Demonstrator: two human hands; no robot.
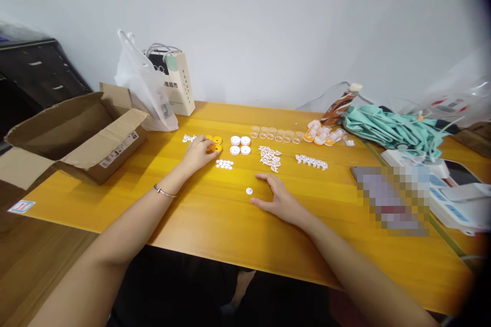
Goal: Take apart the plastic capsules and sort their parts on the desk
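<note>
Currently, orange discs [217, 140] are touched by the left hand [197, 153], its grip too hidden to tell, while a small white disc [249, 191] is seen on the yellow table [199, 214] beside the spread right hand [280, 197].

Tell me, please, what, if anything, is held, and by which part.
The right hand holds nothing; the left hand is at the yellow discs, but whether it grips one cannot be told.

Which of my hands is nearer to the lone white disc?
Right. Your right hand is open just beside the lone white disc; your left hand is farther away, over at the orange discs.
</note>
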